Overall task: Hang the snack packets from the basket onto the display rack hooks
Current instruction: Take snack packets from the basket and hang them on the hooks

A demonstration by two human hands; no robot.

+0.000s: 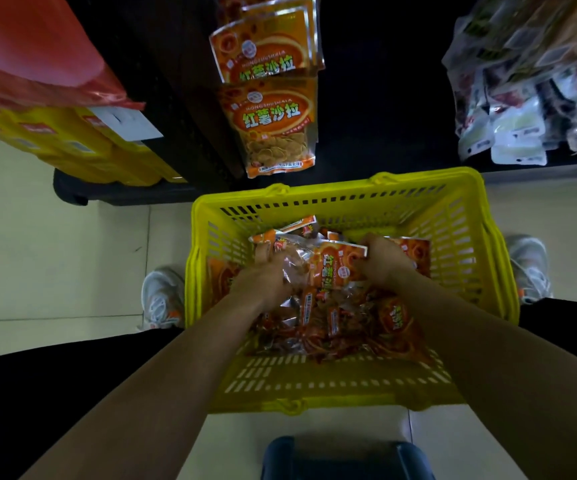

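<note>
Down in the yellow basket on the floor between my feet, both hands are buried in the heap of snack packets. My right hand has its fingers curled over the far right corner of an orange packet lying printed side up on top of the heap. My left hand is closed round a crinkled clear-fronted packet that touches the orange one's left edge; I cannot tell whether the two are stuck together or just lying side by side. The orange packet sits between my hands, and its long axis seems to run from near to far, roughly toward the rack, though the wrinkles make that hard to read. Which end carries the hanging hole is not visible. Straight ahead, past the basket's far rim and a little to the left, two packets of the same kind hang on the dark display rack, the lower hanging packet overlapping the upper hanging packet; the hooks themselves are hidden behind them. Because the rack lies left of the basket's middle, my left hand is the nearer one to it. My judgement is that the lift calls for the right hand to bring the orange packet up and forward, while the left frees it from its neighbours and finds the hole end.
</note>
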